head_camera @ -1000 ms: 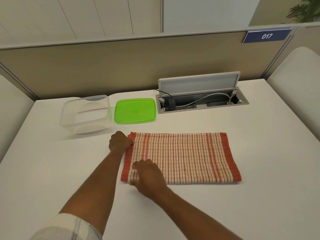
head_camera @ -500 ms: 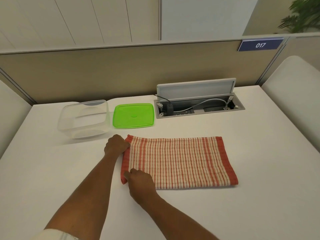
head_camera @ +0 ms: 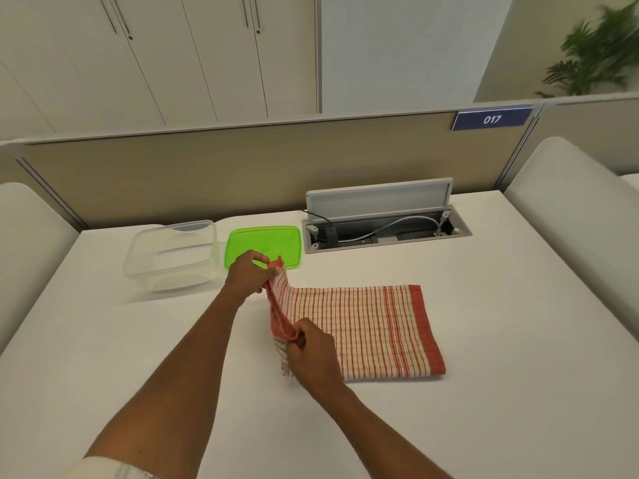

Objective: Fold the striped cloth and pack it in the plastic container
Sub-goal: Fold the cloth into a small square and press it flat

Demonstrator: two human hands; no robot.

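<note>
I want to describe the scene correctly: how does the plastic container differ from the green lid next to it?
The plastic container is clear and colourless; the green lid is bright and opaque. The container is deep, with raised walls, while the lid lies flat and thin. The container is fully visible, but the left hand, lifting the striped cloth, covers part of the lid. Both rest side by side on the white table, with rounded corners.

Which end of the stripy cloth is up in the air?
The left end of the striped cloth: both hands, left hand and right hand, pinch its corners up. The right end lies flat on the table.
</note>
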